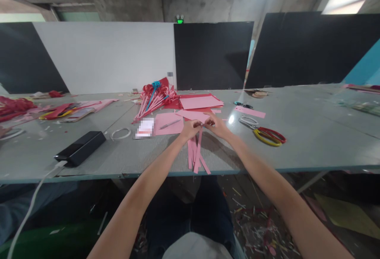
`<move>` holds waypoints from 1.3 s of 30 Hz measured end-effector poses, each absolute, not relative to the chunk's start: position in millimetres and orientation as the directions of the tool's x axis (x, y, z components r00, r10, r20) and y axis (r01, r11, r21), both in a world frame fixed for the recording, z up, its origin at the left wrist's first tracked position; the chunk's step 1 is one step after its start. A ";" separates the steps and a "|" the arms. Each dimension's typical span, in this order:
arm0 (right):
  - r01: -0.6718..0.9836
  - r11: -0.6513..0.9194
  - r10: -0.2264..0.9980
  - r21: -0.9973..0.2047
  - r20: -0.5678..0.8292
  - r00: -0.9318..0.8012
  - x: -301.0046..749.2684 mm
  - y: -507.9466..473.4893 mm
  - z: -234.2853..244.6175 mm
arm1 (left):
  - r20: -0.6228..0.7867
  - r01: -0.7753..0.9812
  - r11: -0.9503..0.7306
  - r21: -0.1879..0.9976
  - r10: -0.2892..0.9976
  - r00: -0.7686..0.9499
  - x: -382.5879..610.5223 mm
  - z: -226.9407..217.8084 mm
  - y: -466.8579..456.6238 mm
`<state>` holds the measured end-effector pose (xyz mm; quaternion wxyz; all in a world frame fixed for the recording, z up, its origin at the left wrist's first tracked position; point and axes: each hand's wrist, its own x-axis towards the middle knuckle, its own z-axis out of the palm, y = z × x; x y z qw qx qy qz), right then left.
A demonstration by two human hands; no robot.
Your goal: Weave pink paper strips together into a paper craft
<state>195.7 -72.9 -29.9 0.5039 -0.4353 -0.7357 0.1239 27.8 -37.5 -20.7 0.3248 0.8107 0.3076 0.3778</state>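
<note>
Close together over the table, my left hand [191,127] and my right hand [216,125] both pinch the top end of a pink paper strip [198,152]. The strip hangs down toward the table's front edge. More narrow pink strips [190,156] lie below my hands, partly overlapped by it. Just behind my fingers is a pink paper sheet [192,114]. Another pink sheet [163,118] with a pen [170,124] on it lies to the left. The strip's end between my fingertips is mostly hidden.
Red-and-yellow-handled scissors [270,135] lie right, beside a pink piece [252,112]. Stacked pink sheets [202,101] and a bundle of paper flowers [157,97] lie farther back. Left are a blurred-out phone [145,128], a white ring [120,133] and a black power bank [81,148] with cable.
</note>
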 end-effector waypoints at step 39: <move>0.630 0.585 0.728 -0.510 0.673 -0.131 189.1 -83.5 -23.9 | 0.447 0.465 -0.673 0.576 0.735 0.511 22.3 -15.2 -44.5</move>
